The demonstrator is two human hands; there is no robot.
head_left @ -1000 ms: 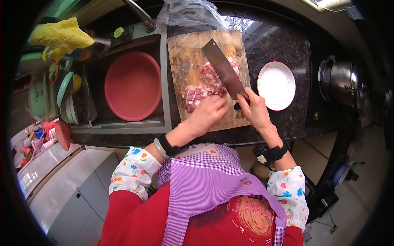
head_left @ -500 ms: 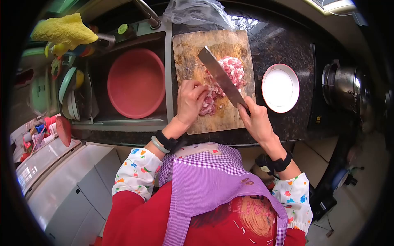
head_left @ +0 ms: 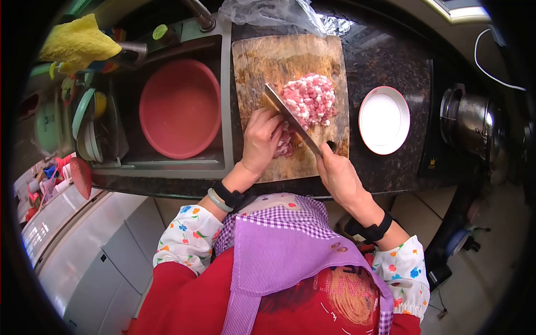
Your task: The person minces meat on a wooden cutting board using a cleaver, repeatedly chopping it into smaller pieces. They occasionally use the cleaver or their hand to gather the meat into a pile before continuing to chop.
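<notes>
My right hand [head_left: 339, 174] is closed around the handle of a cleaver [head_left: 295, 121], whose blade slants up and to the left over a wooden cutting board [head_left: 259, 61]. Under my left hand [head_left: 261, 138], with its fingers curled, sits a piece of raw meat [head_left: 285, 146]; the fingertips press beside the blade and partly hide it. On the blade's far side lies a pile of diced pink-and-white meat [head_left: 310, 100]. The cleaver stands nearly on edge between the pile and the piece I hold.
To the right are a white red-rimmed dish [head_left: 384, 120] and a metal pot [head_left: 468, 118]. A red basin [head_left: 180, 109] sits in the sink on the left, below a faucet [head_left: 204, 21]. Clear plastic bags [head_left: 273, 14] lie behind the board.
The cleaver has come down and left, from lying tilted over the meat to standing against my left fingers. The diced pile now shows more fully. The whole view has shifted slightly.
</notes>
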